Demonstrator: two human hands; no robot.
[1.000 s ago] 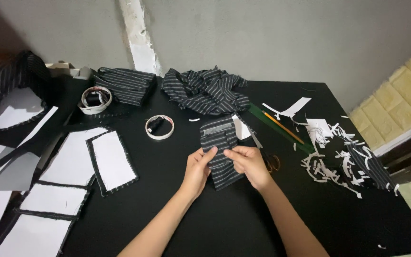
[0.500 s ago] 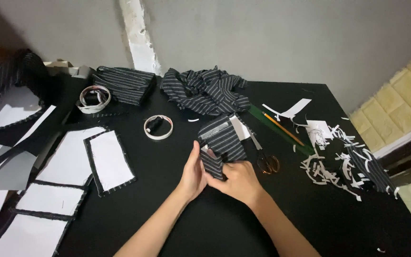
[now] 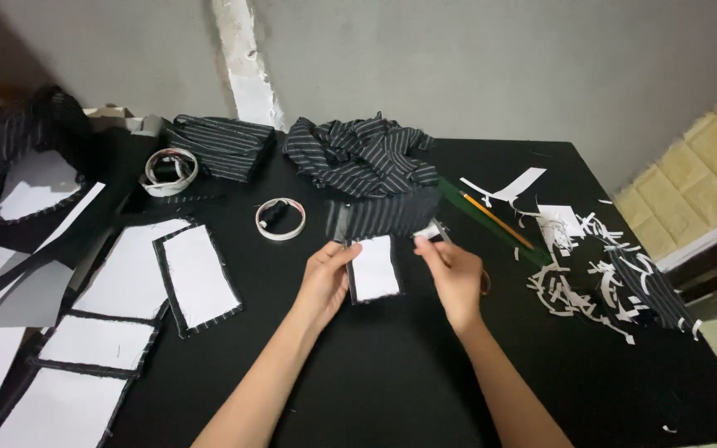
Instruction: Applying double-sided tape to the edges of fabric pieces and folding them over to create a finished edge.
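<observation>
A black table (image 3: 392,382) seen from above, scattered with sewing pieces. At the far left lie flat white rectangles edged in dark striped cloth (image 3: 197,278), with a roll of tape (image 3: 168,170) and a second tape ring (image 3: 280,219) behind them.

In the middle, the left hand (image 3: 325,282) pinches the left edge of a small striped fabric piece (image 3: 379,236), held just above the table. Its lower half shows a white backing, its upper half dark striped cloth, blurred as if flapping. It looks light, thin and limp where unbacked, a little stiffer where the white layer sits; the edges and corners seem the natural places to grip, as a centre hold would likely let it fold.

The right hand (image 3: 456,278) pinches the piece's upper right corner, fingers closed narrowly on it. Something small and pale shows at those fingertips, too blurred to identify.

Behind sits a crumpled heap of striped cloth (image 3: 363,153). To the right lie a pencil (image 3: 495,220) and white paper trimmings (image 3: 578,265). An object is partly hidden under the right hand.
</observation>
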